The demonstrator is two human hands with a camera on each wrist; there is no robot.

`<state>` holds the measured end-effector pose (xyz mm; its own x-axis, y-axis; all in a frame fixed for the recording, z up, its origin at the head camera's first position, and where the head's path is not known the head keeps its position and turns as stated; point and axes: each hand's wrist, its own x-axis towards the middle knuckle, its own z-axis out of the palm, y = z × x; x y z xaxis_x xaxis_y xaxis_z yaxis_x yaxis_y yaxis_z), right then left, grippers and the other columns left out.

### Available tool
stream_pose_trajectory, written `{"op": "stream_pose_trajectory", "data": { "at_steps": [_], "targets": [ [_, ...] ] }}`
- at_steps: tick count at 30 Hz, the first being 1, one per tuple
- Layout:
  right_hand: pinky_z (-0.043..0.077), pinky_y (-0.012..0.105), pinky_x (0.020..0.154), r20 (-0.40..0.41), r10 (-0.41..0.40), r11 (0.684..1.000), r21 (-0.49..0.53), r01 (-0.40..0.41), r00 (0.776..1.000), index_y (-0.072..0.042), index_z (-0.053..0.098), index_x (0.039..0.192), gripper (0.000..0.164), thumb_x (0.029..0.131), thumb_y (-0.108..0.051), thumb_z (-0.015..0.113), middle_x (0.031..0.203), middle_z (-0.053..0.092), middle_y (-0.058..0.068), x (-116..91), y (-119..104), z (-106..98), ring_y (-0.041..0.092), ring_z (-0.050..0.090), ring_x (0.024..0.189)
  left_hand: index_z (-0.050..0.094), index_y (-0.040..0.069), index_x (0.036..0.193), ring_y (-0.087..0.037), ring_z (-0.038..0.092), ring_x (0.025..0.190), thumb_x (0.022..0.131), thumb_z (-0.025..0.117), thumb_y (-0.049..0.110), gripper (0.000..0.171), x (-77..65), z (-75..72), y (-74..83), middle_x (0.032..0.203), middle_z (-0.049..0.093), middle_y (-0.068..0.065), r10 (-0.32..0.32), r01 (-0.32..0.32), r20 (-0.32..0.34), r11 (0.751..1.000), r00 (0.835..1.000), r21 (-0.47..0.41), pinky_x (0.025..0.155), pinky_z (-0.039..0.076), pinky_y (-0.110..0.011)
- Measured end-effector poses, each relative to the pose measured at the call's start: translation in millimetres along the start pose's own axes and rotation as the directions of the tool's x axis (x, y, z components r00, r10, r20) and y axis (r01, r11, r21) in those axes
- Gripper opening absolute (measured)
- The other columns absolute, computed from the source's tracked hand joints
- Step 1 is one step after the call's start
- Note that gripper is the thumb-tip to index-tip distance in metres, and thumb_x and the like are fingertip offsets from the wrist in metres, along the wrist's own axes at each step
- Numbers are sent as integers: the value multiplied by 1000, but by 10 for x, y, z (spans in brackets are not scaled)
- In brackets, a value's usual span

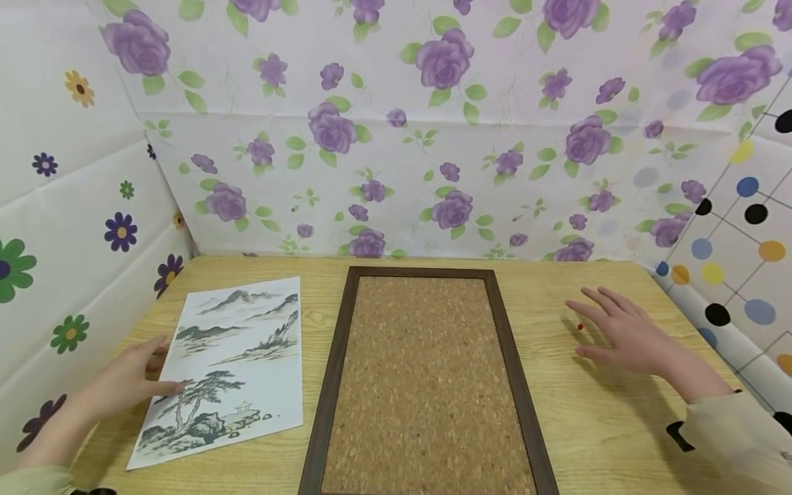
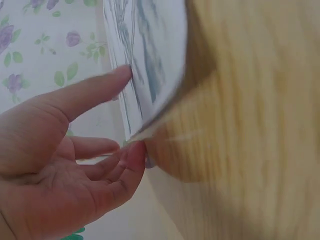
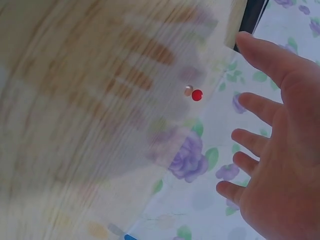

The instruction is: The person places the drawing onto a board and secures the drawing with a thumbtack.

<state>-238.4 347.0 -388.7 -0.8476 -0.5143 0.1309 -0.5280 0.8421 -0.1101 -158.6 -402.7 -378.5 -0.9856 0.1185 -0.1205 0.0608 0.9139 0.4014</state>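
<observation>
A sheet of paper printed with an ink landscape painting (image 1: 247,357) lies on the left part of the table, pines and rocks at the bottom, mountains above. My left hand (image 1: 126,381) holds its left edge, thumb on the printed face and fingers beneath. In the left wrist view the sheet (image 2: 155,60) curves up from the table between thumb and fingers. My right hand (image 1: 628,337) hovers over the right part of the table with its fingers spread, holding nothing. Near its fingertips is a small red round bead-like thing (image 1: 580,326), also visible in the right wrist view (image 3: 197,95).
A cork board (image 1: 427,378) with a dark brown frame lies between the hands, its lower edge cut off by the view. The wood-grain table (image 1: 557,282) meets a flowered backdrop (image 1: 396,179) at the back. Patterned sheets stand at the left and right sides.
</observation>
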Motion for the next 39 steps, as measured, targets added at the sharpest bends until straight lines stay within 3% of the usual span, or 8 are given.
{"op": "stream_pose_trajectory", "data": {
  "at_steps": [5, 13, 15, 19, 22, 27, 34, 39],
  "targets": [
    [23, 70, 99, 3, 25, 1000, -8, -25, 1000, -20, 33, 145, 77, 82, -51, 64, 152, 24, 21, -36, 24, 32, 45, 17, 138, 28, -24, 132, -37, 62, 91, 75, 77, 29, 92, 66, -38, 41, 107, 57, -35, -15, 16, 26, 999, 1000, -29, 76, 55, -49],
    [36, 69, 92, 64, 40, 999, 8, -40, 997, -15, 39, 142, 72, 84, -50, 63, 146, 32, 23, 1, 64, 48, 48, 33, 128, 38, -24, 126, -44, 60, 93, 75, 77, 29, 83, 69, -26, 17, 113, 53, -40, -17, 17, 16, 1000, 1000, -10, 78, 54, -51],
    [41, 65, 91, 81, 33, 999, 25, -35, 996, -13, 40, 142, 70, 85, -48, 62, 141, 38, 23, 42, 70, 57, 45, 40, 123, 38, -25, 125, -41, 60, 92, 75, 77, 30, 84, 59, -19, -26, 111, 54, -38, -32, 32, 22, 999, 999, -13, 75, 56, -44],
    [53, 40, 79, 98, 7, 998, 63, -13, 995, -8, 42, 140, 63, 88, -37, 64, 127, 50, 18, 168, 73, 93, 26, 56, 102, 39, -24, 124, -32, 57, 91, 75, 77, 33, 84, 17, -25, -112, 106, 54, -30, -85, 86, 38, 996, 996, -30, 68, 53, -29],
    [50, 28, 67, 116, 16, 995, 96, -28, 993, -6, 44, 138, 59, 88, -28, 65, 117, 52, 15, 222, 91, 100, 15, 56, 89, 40, -23, 123, -32, 57, 91, 75, 77, 34, 83, -6, -37, -121, 105, 54, -28, -103, 105, 42, 994, 994, -33, 70, 53, -31],
    [52, 28, 64, 114, 29, 994, 105, -41, 993, -3, 55, 127, 45, 87, -22, 66, 103, 56, 10, 223, 168, 89, 16, 58, 83, 39, -23, 123, -33, 57, 91, 77, 75, 34, 82, 9, -53, -65, 103, 55, -26, -106, 108, 50, 993, 993, -38, 73, 52, -37],
    [55, 28, 67, 93, 67, 989, 126, -78, 993, -7, 65, 111, 28, 84, -14, 69, 94, 62, 1, 221, 228, 68, 12, 60, 81, 35, -22, 124, -21, 54, 88, 78, 74, 33, 82, 17, -40, -20, 101, 54, -19, -99, 103, 63, 993, 993, -63, 65, 47, -19],
    [53, 23, 64, 93, 85, 985, 140, -98, 992, -10, 67, 103, 20, 83, -14, 70, 89, 65, -3, 226, 291, 94, 7, 60, 77, 34, -21, 125, -14, 51, 83, 79, 74, 33, 82, 22, -30, -32, 97, 55, -14, -94, 98, 58, 993, 994, -61, 61, 45, -17]
  ]
}}
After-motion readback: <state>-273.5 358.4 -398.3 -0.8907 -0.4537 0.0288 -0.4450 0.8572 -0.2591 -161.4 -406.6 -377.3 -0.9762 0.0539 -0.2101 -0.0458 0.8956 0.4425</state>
